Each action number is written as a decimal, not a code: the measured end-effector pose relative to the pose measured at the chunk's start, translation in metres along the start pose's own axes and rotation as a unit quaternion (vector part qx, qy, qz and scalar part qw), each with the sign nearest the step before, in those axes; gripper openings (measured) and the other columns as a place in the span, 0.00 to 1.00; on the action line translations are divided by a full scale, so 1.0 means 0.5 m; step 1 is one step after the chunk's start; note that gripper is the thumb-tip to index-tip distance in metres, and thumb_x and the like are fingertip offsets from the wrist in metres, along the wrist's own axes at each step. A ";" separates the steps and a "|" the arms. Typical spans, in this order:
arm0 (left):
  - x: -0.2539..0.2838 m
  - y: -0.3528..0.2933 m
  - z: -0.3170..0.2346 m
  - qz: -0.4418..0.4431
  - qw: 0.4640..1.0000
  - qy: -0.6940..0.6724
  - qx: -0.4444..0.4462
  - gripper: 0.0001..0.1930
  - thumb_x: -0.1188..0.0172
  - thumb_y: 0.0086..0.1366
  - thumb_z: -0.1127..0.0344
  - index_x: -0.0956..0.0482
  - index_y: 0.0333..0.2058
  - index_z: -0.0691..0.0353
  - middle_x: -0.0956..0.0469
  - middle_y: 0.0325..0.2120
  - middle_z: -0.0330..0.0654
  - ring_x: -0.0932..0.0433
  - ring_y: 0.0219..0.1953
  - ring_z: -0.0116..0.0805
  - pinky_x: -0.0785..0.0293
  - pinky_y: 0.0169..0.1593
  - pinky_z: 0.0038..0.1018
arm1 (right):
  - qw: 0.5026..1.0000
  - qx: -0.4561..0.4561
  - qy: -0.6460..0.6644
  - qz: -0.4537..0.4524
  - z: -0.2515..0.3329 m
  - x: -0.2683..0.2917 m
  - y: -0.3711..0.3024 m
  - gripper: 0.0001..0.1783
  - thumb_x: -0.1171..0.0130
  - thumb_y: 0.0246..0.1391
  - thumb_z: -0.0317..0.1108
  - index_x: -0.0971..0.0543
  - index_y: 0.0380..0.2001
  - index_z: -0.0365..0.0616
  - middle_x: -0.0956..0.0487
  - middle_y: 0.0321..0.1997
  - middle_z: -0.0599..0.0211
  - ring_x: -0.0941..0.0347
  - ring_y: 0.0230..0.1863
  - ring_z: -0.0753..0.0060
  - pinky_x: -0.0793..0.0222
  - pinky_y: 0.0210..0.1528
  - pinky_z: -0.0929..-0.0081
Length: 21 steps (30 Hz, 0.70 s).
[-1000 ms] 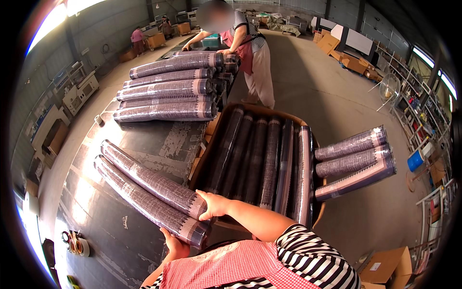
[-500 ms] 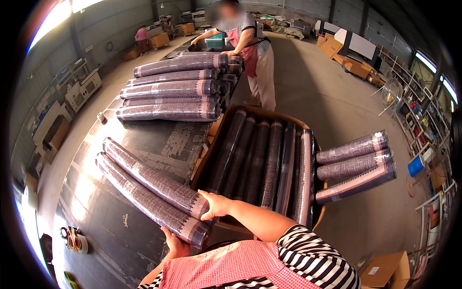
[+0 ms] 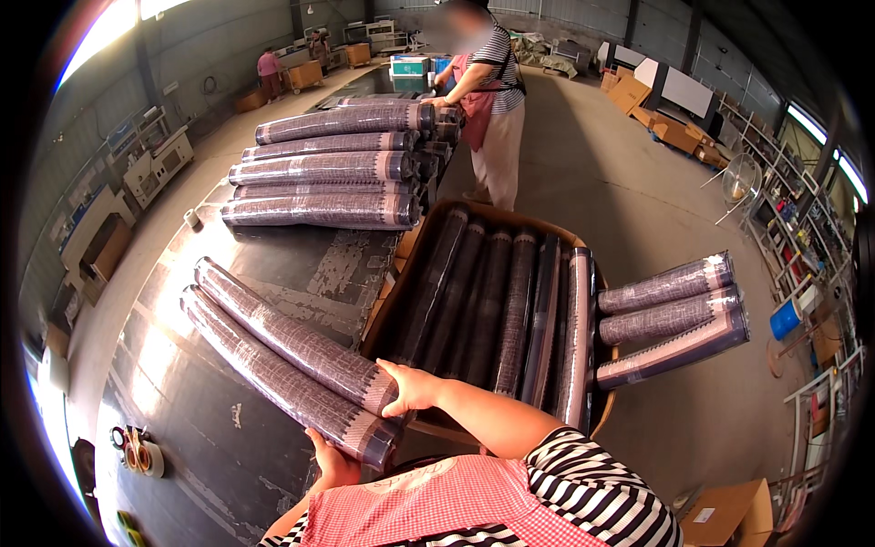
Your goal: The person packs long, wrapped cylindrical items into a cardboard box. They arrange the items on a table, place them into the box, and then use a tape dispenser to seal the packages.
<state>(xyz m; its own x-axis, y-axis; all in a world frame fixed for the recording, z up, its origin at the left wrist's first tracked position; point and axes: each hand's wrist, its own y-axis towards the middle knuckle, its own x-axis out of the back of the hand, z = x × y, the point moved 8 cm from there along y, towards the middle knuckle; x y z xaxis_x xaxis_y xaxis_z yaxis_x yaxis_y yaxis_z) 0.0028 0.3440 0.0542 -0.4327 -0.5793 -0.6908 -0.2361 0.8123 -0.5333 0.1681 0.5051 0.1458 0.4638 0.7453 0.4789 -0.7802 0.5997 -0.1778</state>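
Note:
Two plastic-wrapped rolled rugs, a nearer roll (image 3: 273, 374) and a farther roll (image 3: 292, 337), lie side by side, slanting across the dark tabletop (image 3: 210, 447). My left hand (image 3: 335, 463) grips the near end of the nearer roll from its outer side, fingers partly hidden beneath it. On the farther roll's near end my right hand (image 3: 412, 390) is closed, thumb on top. Right of the table a large brown carton (image 3: 427, 226) stands open, holding several upright rolled rugs (image 3: 515, 301). Several more rolls (image 3: 665, 310) stick out past its right side.
A stack of similar rolls (image 3: 319, 169) lies farther along the table. Behind it a co-worker (image 3: 492, 100) in an apron stands at the table's right side. Tape rolls (image 3: 141, 453) sit at the left edge. A fan (image 3: 741, 180) and shelving (image 3: 793, 219) stand at right.
The co-worker has straightened and drawn an arm back from the table, uncovering more of a green box. My hands and the two rolls are nearly unmoved.

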 end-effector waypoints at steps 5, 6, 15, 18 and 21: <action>-0.003 0.001 -0.005 0.012 0.999 0.036 -0.029 0.49 0.69 0.65 0.23 0.43 0.68 0.63 0.37 0.67 0.48 0.38 0.67 0.49 0.46 0.70 0.46 | 1.000 -0.019 -0.009 0.006 0.008 0.001 -0.010 0.68 0.22 0.35 0.48 0.53 0.72 0.36 0.42 0.73 0.43 0.45 0.73 0.52 0.49 0.73 0.65; -0.001 0.002 -0.005 0.013 0.999 0.034 -0.027 0.49 0.69 0.65 0.23 0.43 0.68 0.63 0.38 0.67 0.48 0.38 0.67 0.50 0.46 0.70 0.46 | 1.000 -0.020 -0.010 0.007 0.012 0.002 -0.012 0.68 0.22 0.35 0.49 0.53 0.72 0.36 0.42 0.73 0.43 0.45 0.73 0.52 0.49 0.73 0.65; -0.010 -0.006 -0.003 0.000 1.000 0.027 -0.012 0.49 0.68 0.65 0.24 0.43 0.68 0.61 0.38 0.67 0.48 0.39 0.67 0.51 0.48 0.70 0.49 | 1.000 -0.011 0.003 0.003 0.011 0.003 -0.012 0.68 0.22 0.35 0.47 0.54 0.73 0.39 0.40 0.72 0.44 0.42 0.72 0.54 0.46 0.72 0.67; -0.010 -0.001 -0.004 0.018 0.999 0.026 -0.025 0.48 0.68 0.65 0.24 0.43 0.68 0.61 0.38 0.67 0.48 0.39 0.67 0.51 0.48 0.70 0.50 | 1.000 -0.016 0.000 0.004 0.018 0.006 -0.014 0.68 0.22 0.35 0.46 0.54 0.73 0.39 0.40 0.72 0.44 0.41 0.71 0.54 0.46 0.72 0.67; -0.012 0.000 -0.001 0.029 0.999 0.025 -0.024 0.49 0.68 0.65 0.23 0.43 0.68 0.61 0.38 0.67 0.48 0.39 0.67 0.51 0.48 0.70 0.50 | 1.000 -0.014 0.013 0.003 0.007 0.003 -0.010 0.68 0.22 0.35 0.46 0.54 0.73 0.39 0.40 0.72 0.45 0.41 0.71 0.54 0.46 0.72 0.68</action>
<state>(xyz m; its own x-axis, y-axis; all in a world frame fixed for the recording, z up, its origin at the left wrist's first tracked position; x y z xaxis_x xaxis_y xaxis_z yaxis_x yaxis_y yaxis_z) 0.0049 0.3476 0.0582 -0.4889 -0.5276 -0.6947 -0.2501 0.8477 -0.4678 0.1712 0.5021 0.1502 0.4704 0.7560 0.4552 -0.7710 0.6030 -0.2048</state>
